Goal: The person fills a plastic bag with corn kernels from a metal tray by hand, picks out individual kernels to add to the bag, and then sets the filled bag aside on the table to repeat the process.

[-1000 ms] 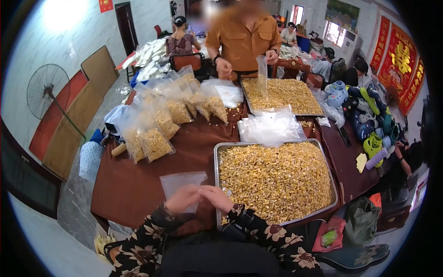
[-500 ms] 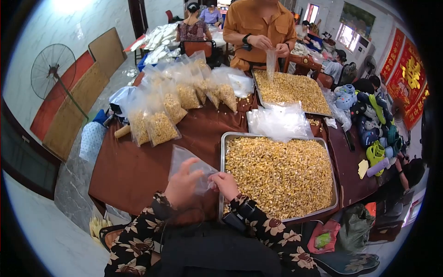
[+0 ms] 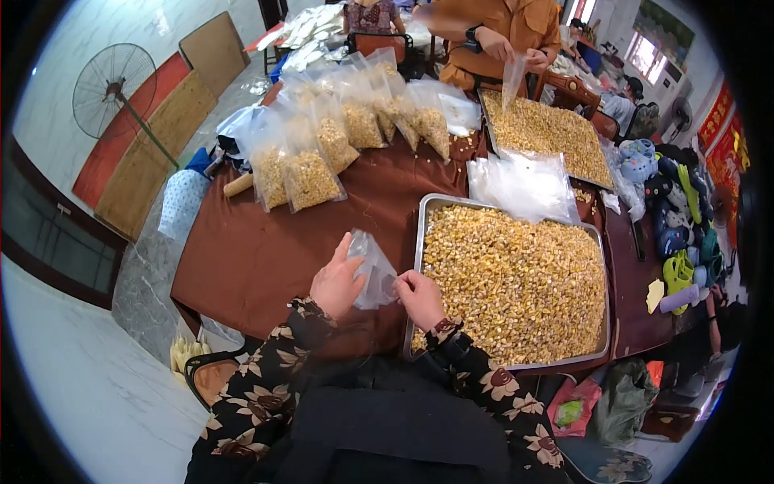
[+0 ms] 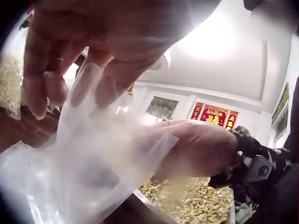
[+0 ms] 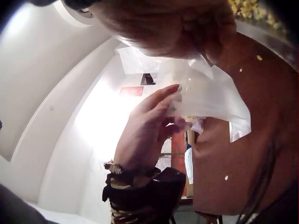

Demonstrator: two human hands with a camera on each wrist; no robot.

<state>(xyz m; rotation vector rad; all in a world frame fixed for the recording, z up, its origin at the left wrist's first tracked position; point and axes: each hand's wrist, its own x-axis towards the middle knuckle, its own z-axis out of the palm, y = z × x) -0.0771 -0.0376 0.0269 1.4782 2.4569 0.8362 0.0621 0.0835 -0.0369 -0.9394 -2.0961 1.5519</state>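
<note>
A clear, empty plastic bag [image 3: 373,278] hangs between both hands above the brown cloth. My right hand [image 3: 421,300] pinches its edge beside the metal tray [image 3: 421,234]. On the other side my left hand [image 3: 334,289] has its index finger and thumb extended against the bag. In the left wrist view, a fingertip of the left hand [image 4: 126,42] shows through the translucent plastic bag [image 4: 93,154]. Seen from the right wrist, the left hand [image 5: 142,133] touches the bag [image 5: 219,100] while the right hand's curled fingers hold its upper edge. Yellow corn kernels [image 3: 516,282] are heaped in the tray.
Several filled bags [image 3: 314,181] stand at the back left. A stack of plastic bags [image 3: 524,185] lies behind the near tray. Another kernel tray [image 3: 556,137] stands beyond, where a person in an orange shirt [image 3: 516,24] holds a bag. Clogs [image 3: 677,270] lie at right.
My hands have moved from close together to apart, with the bag lifted off the cloth between them. The right hand now pinches its edge. The head view has tilted downward.
</note>
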